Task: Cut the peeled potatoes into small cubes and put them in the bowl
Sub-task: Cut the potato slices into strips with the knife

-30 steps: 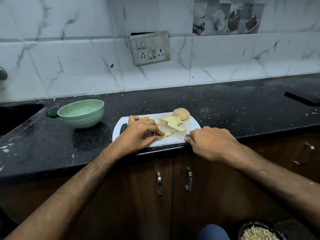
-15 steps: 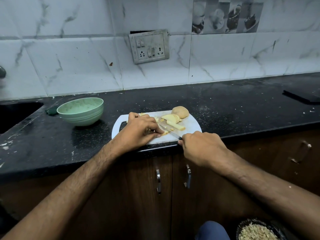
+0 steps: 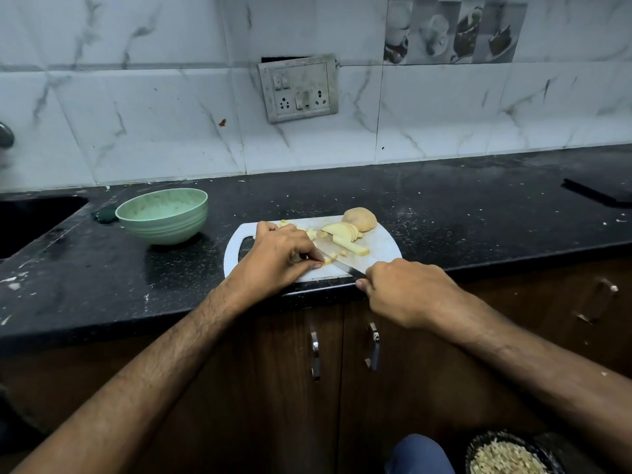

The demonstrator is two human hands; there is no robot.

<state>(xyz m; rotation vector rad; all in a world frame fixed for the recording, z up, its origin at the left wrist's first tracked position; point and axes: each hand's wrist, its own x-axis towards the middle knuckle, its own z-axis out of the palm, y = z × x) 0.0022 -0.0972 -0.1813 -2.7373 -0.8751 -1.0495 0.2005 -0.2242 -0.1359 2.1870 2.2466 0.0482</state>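
White cutting board, potato strip lying flat. Left hand pinching potato pieces; right hand gripping knife

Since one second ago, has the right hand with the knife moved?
Yes. The right hand has drawn back toward the black counter's front edge, off the white cutting board, pulling the knife along.

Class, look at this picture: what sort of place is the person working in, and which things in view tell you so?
Most likely a home kitchen. A black stone counter runs below a marble-tiled wall with a socket panel, a sink is sunk at the left, and potato pieces lie on a white cutting board.
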